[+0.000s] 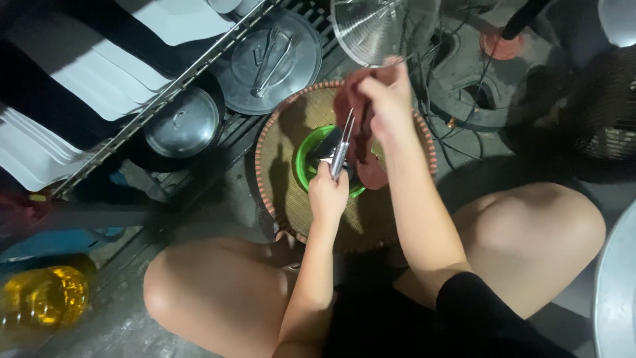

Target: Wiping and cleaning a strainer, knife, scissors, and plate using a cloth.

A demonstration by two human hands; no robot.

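Okay, quick rundown, going left to right across the head view:

1. Far left there's a bottle of yellow oil (41, 296) on the floor, and above it a wire rack (165, 86) with white trays (99, 73) stacked on it. None of that is in play.

2. Next over, two steel lids: a small pot lid (182, 124) and a bigger round lid (275, 63) with metal tongs (270, 59) lying on it. Both sit apart from what you're doing.

3. Centre: the round woven tray (281, 166) on the floor between your knees, with a green bowl (306, 159) sitting on it.

4. Your left hand (328, 192) is right over the bowl, closed around the handles of the scissors (342, 149). The blades point up toward the meat and look nearly together, though I can't tell if they're mid-snip.

5. Your right hand (387, 93) is raised above the tray, pinching the top of a long strip of red meat (358, 126) so it hangs down over the bowl, just beside the blades.

6. Progress, as a guess: there's something dark in the bowl and a reddish piece at its right rim, so some of it looks cut already. The hanging strip is long, so I'd say a fair bit is left.

7. Right side: a clear fan guard (377, 26) and a tangle of cables (457, 86) on the floor, plus the edge of a big metal basin (616, 292) at the far right.
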